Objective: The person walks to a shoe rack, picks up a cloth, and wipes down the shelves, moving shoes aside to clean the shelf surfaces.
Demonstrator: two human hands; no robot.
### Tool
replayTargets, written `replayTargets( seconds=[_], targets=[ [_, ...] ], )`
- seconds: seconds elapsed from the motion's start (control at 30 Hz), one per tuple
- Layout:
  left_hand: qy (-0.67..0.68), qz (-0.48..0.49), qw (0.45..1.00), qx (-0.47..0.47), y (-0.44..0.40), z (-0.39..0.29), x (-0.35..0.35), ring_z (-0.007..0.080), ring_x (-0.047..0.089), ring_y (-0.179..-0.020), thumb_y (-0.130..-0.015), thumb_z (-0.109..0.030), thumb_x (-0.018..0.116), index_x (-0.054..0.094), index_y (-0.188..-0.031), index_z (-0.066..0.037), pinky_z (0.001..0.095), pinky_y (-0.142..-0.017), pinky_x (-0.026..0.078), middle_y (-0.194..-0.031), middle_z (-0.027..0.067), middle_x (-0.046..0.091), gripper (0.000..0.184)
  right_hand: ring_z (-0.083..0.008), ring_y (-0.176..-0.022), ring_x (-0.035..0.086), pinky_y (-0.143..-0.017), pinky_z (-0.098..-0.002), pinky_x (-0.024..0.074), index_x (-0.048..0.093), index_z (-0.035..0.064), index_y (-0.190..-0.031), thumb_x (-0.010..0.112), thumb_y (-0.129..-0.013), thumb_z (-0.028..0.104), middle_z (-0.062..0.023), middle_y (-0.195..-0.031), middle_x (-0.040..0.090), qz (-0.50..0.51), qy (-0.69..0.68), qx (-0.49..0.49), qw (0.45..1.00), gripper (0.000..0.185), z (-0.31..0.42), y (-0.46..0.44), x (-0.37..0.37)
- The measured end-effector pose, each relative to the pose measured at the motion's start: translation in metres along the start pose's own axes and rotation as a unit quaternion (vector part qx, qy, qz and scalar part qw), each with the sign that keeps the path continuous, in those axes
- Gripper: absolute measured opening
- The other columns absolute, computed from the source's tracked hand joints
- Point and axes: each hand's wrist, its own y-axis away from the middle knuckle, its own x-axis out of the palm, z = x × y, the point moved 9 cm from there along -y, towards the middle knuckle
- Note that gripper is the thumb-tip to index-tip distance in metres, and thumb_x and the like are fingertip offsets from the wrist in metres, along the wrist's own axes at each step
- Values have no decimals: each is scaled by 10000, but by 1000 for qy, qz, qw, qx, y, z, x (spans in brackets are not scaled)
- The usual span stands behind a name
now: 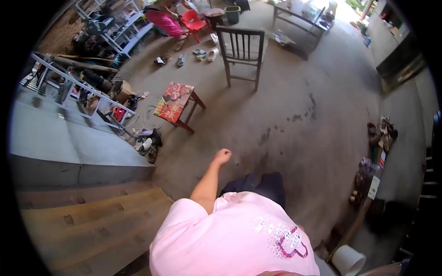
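Observation:
My left hand (pixel 223 157) hangs in front of my body over the concrete floor (pixel 294 138), its fingers curled closed, with nothing visible in them. Nearest to it is a low wooden stool (pixel 174 102) with a red patterned top, standing apart from the hand, ahead and to the left. Beyond the stool stands a dark wooden chair (pixel 241 57) with a slatted back. My right hand is out of sight, below or behind my pink shirt (pixel 230 234).
Shoes (pixel 146 145) lie by a grey ledge (pixel 92 161) on the left; more shoes (pixel 200 54) sit farther ahead. A seated person (pixel 165 20) is near a red chair (pixel 193 20). A table (pixel 294 19) stands at the back, and a white bucket (pixel 348 261) is low right.

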Motion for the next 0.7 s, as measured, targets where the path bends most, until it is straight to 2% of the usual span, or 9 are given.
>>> replayTargets(
  seconds=[0.17,0.23,0.3,0.43,0.5,0.53,0.6,0.67,0.7],
  targets=[
    [82,43,994,65,-50,-80,32,241,659,-852,-811,-251,597,680,-972,-67,363,-755,513,-934,124,690,258,-124,-609,570,-517,-273,462,608,36,-945,562,-900,187,-45,-711,606,23,150,-5,988,164,53,-54,-10],
    [25,8,999,32,-59,-79,27,278,658,-848,-795,-244,588,682,-954,-70,374,-760,510,-894,150,686,254,-123,-607,568,-512,-273,459,607,35,-942,560,-899,188,-45,-709,605,43,211,-25,976,165,91,-88,-16],
    [-20,21,999,-19,-76,-45,36,353,636,-949,-786,-251,551,700,-930,-66,419,-824,497,-1015,188,666,278,-123,-605,566,-508,-272,457,606,35,-939,558,-899,189,-45,-707,603,55,257,-50,964,166,139,-125,-27],
    [-88,36,985,-144,-68,-1,24,370,604,-1039,-825,-272,535,703,-977,-59,442,-899,470,-1072,219,637,311,-122,-600,562,-500,-272,453,603,33,-934,555,-898,191,-45,-704,600,57,322,-97,940,168,237,-194,-69],
    [-71,-59,988,-126,-67,5,4,308,652,-758,-828,-249,510,692,-837,-20,403,-684,503,-860,211,674,293,-121,-598,560,-496,-271,450,602,33,-931,553,-897,192,-45,-702,598,51,340,-145,928,170,288,-236,-91],
    [-67,-68,986,-135,-65,2,-2,308,652,-758,-828,-249,510,692,-837,-20,403,-684,503,-860,211,674,293,-121,-597,559,-494,-271,449,601,33,-930,552,-897,192,-45,-701,598,50,340,-178,922,170,314,-261,-102],
    [97,-108,970,-197,-46,-3,-14,359,620,-1001,-879,-261,468,686,-1001,-38,441,-865,477,-1048,196,662,335,-121,-595,557,-489,-271,447,600,32,-927,550,-897,193,-44,-700,596,41,308,-245,919,171,373,-308,-121],
    [148,-131,956,-218,-34,-10,-18,334,635,-947,-883,-265,456,682,-997,-40,428,-838,483,-1001,173,676,339,-112,-574,525,-472,-265,430,589,24,-905,535,-895,195,-33,-684,569,21,177,-111,978,180,444,-330,-99],
    [198,-145,942,-228,-31,-12,-15,308,651,-892,-887,-269,444,678,-993,-41,415,-810,490,-955,150,690,344,-121,-535,509,-436,-272,407,576,29,-879,541,-878,184,-41,-661,553,12,150,-169,974,159,487,-350,-77]
  ],
)
